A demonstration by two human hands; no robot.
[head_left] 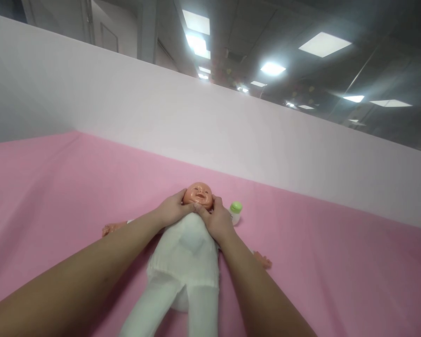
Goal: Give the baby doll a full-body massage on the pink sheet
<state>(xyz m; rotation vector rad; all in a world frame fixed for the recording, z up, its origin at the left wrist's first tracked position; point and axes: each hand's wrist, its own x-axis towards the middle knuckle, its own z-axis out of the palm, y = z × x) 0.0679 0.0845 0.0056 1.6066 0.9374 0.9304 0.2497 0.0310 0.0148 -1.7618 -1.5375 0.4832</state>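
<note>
See one pink sheet (312, 252), cut off at both sides and the bottom edge; behind it, one long white panel (210, 126), and above that a dim ceiling (256, 23) with several lights, too small and glaring at the far end to count. Find one doll (187, 267) in the middle, flat on its back on the sheet, dressed in white, with two legs cut off below and two arms stretched sideways, partly hidden under two bare forearms. Trace these forearms from the bottom edge, slanting inward and converging on the doll's head (200, 191). Note two hands there: left hand (171, 210) cupped against one side, right hand (220, 222) against the other, with thumbs laid under the chin. Cannot tell whether thumb tips touch, nor how the other fingers lie, mostly hidden by the head. Spot one small white bottle (235, 218) with one green cap (236, 206) just beside the right hand, partly covered, with dark marking too blurred to read.
</note>
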